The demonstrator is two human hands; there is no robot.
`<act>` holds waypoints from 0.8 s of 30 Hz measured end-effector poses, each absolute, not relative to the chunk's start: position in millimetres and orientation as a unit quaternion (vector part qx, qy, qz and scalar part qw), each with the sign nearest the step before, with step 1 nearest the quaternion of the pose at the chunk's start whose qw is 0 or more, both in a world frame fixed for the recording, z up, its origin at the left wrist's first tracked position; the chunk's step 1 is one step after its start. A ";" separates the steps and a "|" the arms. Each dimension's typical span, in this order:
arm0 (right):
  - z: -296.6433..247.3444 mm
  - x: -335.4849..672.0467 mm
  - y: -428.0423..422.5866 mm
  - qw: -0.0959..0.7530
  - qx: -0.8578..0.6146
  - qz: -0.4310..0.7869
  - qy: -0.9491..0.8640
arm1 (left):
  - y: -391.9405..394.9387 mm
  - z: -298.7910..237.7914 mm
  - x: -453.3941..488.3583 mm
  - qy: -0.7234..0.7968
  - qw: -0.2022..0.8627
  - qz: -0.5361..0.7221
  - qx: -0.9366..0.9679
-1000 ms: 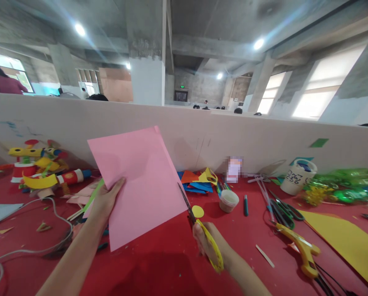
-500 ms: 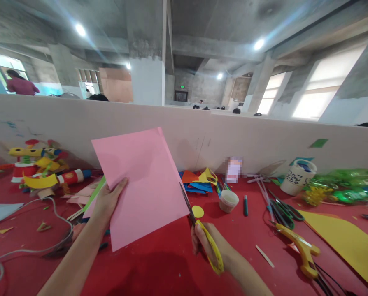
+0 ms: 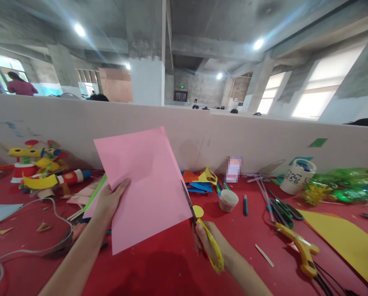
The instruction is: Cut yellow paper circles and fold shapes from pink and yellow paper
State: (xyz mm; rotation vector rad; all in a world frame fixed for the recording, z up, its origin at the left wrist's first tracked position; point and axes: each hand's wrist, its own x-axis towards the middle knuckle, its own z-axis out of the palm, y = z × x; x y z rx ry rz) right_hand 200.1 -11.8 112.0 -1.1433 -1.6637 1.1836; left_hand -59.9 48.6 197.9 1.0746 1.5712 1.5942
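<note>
A large pink sheet of paper (image 3: 143, 193) is held up over the red table by my left hand (image 3: 111, 201), its thumb on the front face and its fingers behind. My right hand (image 3: 207, 240) grips a pair of yellow-handled scissors (image 3: 215, 248). The dark blades point up and away along the sheet's right edge, at its lower right corner. Whether the paper lies between the blades I cannot tell. Just beyond the scissors a yellow paper disc (image 3: 198, 211) lies on the table.
A small tub (image 3: 229, 200), green-handled scissors (image 3: 282, 211), a yellow glue gun (image 3: 299, 246) and yellow paper (image 3: 344, 246) lie to the right. Toy figures (image 3: 45, 164) and a white cable (image 3: 59, 213) are at the left. A white partition (image 3: 79, 123) stands behind the red table (image 3: 159, 271).
The pink sheet has shifted slightly to the right, bringing its right edge closer to the scissors. My hands keep nearly the same positions.
</note>
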 end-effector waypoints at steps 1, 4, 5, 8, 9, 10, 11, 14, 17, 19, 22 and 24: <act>110.4 199.3 -11.8 0.394 -0.454 0.473 -0.644 | 48.8 198.1 -60.0 0.597 0.322 0.610 0.409; 107.4 197.5 -12.3 0.407 -0.459 0.480 -0.627 | 48.7 198.8 -59.5 0.585 0.332 0.620 0.404; 107.4 197.2 -12.5 0.411 -0.457 0.481 -0.626 | 48.6 198.9 -59.3 0.583 0.334 0.622 0.403; 109.3 196.6 -13.1 0.417 -0.448 0.482 -0.626 | 48.9 198.2 -59.7 0.584 0.328 0.622 0.405; 110.3 196.4 -13.2 0.417 -0.447 0.483 -0.627 | 49.3 197.6 -60.4 0.585 0.327 0.622 0.405; 111.2 196.3 -13.3 0.417 -0.446 0.483 -0.628 | 49.9 196.7 -61.4 0.584 0.329 0.620 0.406; 111.9 196.2 -13.3 0.417 -0.446 0.484 -0.627 | 50.7 195.6 -62.5 0.583 0.331 0.621 0.408; 112.3 195.9 -13.5 0.417 -0.447 0.485 -0.625 | 53.9 191.4 -65.8 0.575 0.333 0.622 0.414; 110.4 196.0 -12.8 0.416 -0.456 0.483 -0.621 | 56.0 188.2 -66.9 0.565 0.337 0.628 0.415; 109.5 196.2 -11.9 0.404 -0.463 0.483 -0.624 | 55.8 188.4 -66.2 0.565 0.340 0.628 0.413; 109.5 196.1 -10.9 0.392 -0.462 0.491 -0.626 | 52.9 192.3 -64.0 0.568 0.339 0.626 0.413; 109.4 196.0 -10.8 0.404 -0.458 0.500 -0.614 | 50.2 196.0 -62.1 0.577 0.330 0.622 0.413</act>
